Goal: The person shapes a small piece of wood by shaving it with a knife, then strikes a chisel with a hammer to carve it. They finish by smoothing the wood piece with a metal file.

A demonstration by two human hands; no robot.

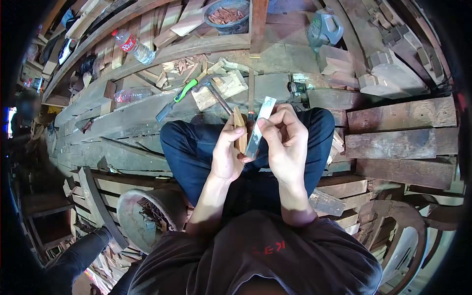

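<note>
Upright between the thumb and fingers of my left hand is a small pale wooden piece. Close beside it, my right hand pinches a flat, shiny metal strip that leans to the right. Both are held above my lap, between my bent knees. Just beyond my hands, a hammer lies with its head over a rough wooden block. A chisel with a green handle rests to the left of the hammer, its blade pointing toward the lower left.
Wood scraps litter the plank floor ahead. A red-labelled plastic bottle, a basin of wood pieces and a jug stand farther off. Stacked boards lie right; a bucket and a trouser leg are lower left.
</note>
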